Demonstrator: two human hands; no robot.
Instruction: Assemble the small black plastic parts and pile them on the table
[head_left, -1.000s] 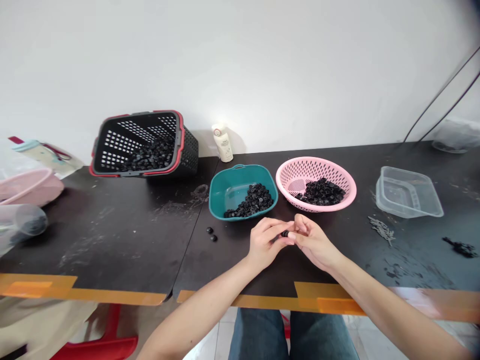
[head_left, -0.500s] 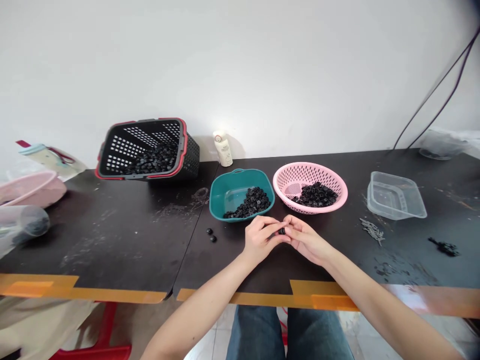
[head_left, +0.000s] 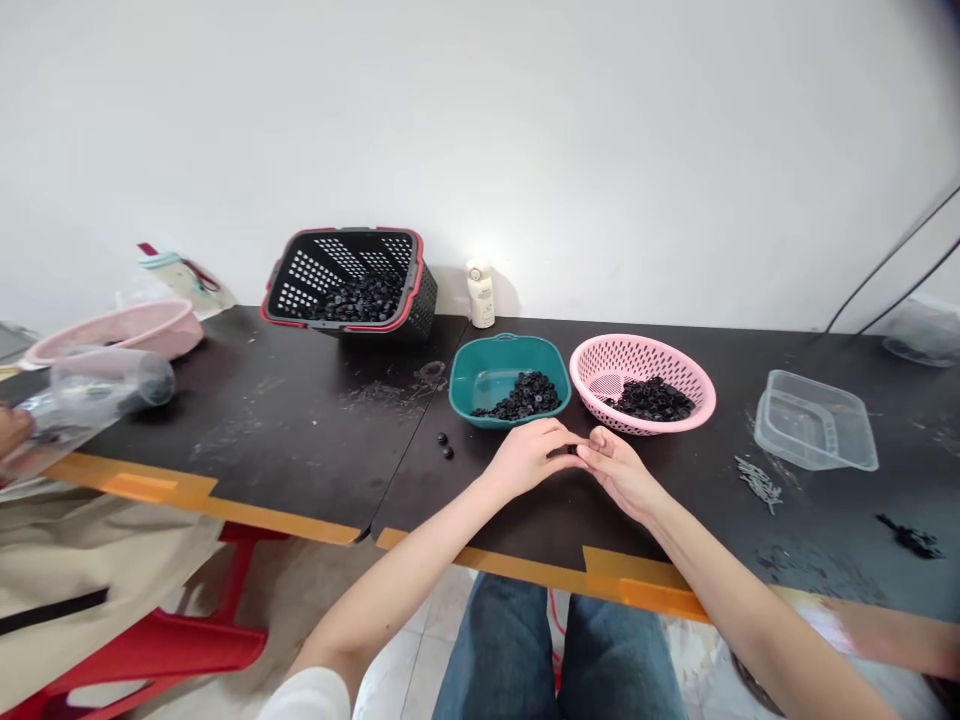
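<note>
My left hand (head_left: 534, 458) and my right hand (head_left: 621, 474) meet in front of the two bowls, fingertips pinched together. Between them a small black round part (head_left: 573, 450) shows only partly, held by both hands. Just behind my left hand sits a teal basin (head_left: 471, 357) with a heap of small black round parts (head_left: 529, 396) in it. A pink colander (head_left: 703, 385), behind my right hand, holds more small black pieces (head_left: 652, 399). Two loose black round parts (head_left: 445, 446) lie on the table left of my left hand.
A dark basket (head_left: 424, 300) with red trim, tilted, holds many black parts. Beside it stands a cream bottle (head_left: 481, 298). To the right are a clear plastic box (head_left: 816, 425), grey strips (head_left: 759, 484) and a black cluster (head_left: 910, 537). Another person's hand (head_left: 13, 430) touches a plastic bag (head_left: 82, 405).
The view has swung left and tilted, so more of the left side shows, including another person's hand. My hands stay together at the small black part.
</note>
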